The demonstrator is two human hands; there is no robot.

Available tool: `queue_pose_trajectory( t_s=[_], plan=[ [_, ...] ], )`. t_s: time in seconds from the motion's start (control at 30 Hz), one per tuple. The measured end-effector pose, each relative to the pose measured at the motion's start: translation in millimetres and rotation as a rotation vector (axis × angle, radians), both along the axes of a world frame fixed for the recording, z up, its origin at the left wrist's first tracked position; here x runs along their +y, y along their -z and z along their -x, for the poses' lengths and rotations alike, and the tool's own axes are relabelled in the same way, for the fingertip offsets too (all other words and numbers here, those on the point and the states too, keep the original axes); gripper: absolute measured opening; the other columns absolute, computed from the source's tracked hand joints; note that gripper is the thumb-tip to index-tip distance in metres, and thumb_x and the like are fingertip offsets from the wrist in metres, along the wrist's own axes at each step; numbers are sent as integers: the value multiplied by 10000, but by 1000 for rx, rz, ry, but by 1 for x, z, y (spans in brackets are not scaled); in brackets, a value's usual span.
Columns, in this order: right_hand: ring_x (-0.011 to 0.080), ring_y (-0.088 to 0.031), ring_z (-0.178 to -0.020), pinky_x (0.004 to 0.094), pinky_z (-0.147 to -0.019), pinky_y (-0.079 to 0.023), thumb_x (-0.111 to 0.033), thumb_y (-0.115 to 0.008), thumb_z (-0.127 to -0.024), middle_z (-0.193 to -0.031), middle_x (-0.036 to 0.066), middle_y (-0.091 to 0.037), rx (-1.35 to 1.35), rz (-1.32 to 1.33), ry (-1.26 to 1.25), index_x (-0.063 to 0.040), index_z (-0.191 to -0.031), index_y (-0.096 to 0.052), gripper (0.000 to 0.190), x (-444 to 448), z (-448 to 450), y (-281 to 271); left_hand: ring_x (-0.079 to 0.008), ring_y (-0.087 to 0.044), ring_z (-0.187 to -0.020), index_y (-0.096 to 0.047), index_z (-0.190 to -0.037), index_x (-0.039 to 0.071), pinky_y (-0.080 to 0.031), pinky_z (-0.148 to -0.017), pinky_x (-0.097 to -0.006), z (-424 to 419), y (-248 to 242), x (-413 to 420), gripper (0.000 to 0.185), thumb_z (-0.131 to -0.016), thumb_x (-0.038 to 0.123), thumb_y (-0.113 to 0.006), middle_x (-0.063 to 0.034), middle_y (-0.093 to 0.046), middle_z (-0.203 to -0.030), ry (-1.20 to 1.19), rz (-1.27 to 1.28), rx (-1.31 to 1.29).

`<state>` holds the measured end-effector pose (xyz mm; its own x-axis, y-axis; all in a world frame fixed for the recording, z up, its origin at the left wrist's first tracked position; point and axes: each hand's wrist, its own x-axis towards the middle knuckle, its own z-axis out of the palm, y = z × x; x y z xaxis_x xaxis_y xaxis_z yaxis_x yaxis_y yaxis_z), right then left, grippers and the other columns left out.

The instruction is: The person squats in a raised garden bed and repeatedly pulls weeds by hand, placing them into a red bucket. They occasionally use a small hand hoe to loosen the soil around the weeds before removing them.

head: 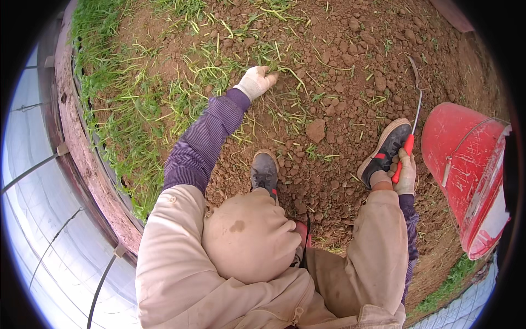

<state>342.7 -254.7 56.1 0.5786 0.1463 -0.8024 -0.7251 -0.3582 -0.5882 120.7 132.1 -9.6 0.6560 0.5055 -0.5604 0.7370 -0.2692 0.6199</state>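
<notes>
My left hand (pixel 257 82), in a pale knit glove, reaches down to the soil among cut green stems (pixel 207 72). Its fingertips are beside a leafy sprig (pixel 271 66); whether they pinch it I cannot tell. Beside my right shoe (pixel 384 152), my gloved right hand (pixel 407 172) grips the red handle of a sickle (pixel 418 107). The thin metal shank points away from me, and its curved, dirt-coloured blade lies just over the soil.
A scuffed red plastic bucket (pixel 460 160) with a wire handle lies tilted at the right. Standing greens (pixel 127 135) line the left side, by a wooden beam (pixel 78 107) and plastic sheeting (pixel 37 164). Brown clods (pixel 316 130) cover the ground around my left shoe (pixel 264 170).
</notes>
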Motion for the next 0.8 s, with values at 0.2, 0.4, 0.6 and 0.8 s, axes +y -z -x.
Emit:
queue_pose_trajectory(
  t_s=[0.2, 0.4, 0.6, 0.8],
  plan=[
    [72, -430, -461, 218, -364, -345, -229, -601, -865, -689, -2, -489, -27, 26, 12, -126, -1022, -475, 226, 3, 1, -4, -333, -609, -900, -602, -1103, 21, -503, -775, -400, -22, -30, -2, 403, -788, 272, -621, -151, -609, -1037, 596, -406, 156],
    [72, -439, -464, 219, -360, -343, -227, -604, -863, -689, -2, -494, -12, 12, 35, -132, -1017, -477, 221, 11, 4, -3, -371, -497, -1118, -508, -1246, 174, -495, -871, -439, -49, 6, -25, 497, -769, 247, -626, -108, -437, -1323, 643, -673, 33],
    [74, -438, -464, 222, -364, -347, -224, -610, -859, -694, 1, -497, -6, -12, 42, -134, -1006, -489, 211, -4, 0, -1, -345, -443, -1168, -514, -1218, 199, -439, -884, -485, 32, -5, -87, 612, -667, 329, -744, -121, -418, -1312, 950, -495, 61],
    [74, -435, -465, 221, -369, -349, -226, -611, -859, -697, 0, -498, -11, -14, 37, -126, -988, -493, 202, 3, 1, -3, -303, -584, -970, -568, -1151, 75, -485, -832, -369, 44, 13, -53, 526, -639, 131, -676, -120, -594, -1081, 268, -352, -32]
  ],
)
